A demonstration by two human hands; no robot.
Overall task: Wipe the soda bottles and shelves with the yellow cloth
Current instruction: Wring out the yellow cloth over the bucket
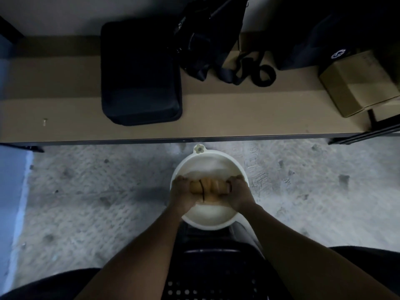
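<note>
The yellow cloth [208, 188] is twisted into a tight roll over a white basin [216, 158] on the floor. My left hand [183, 192] grips the roll's left end and my right hand [239, 192] grips its right end. A brown shelf board [238, 113] runs across the view beyond the basin. No soda bottles are in view.
On the shelf lie a flat black case [140, 72], a black bag with straps [216, 40], another dark bag [324, 40] and a cardboard box [357, 83]. A dark perforated stool [212, 267] sits below me. Rough grey concrete floor [97, 191] surrounds the basin.
</note>
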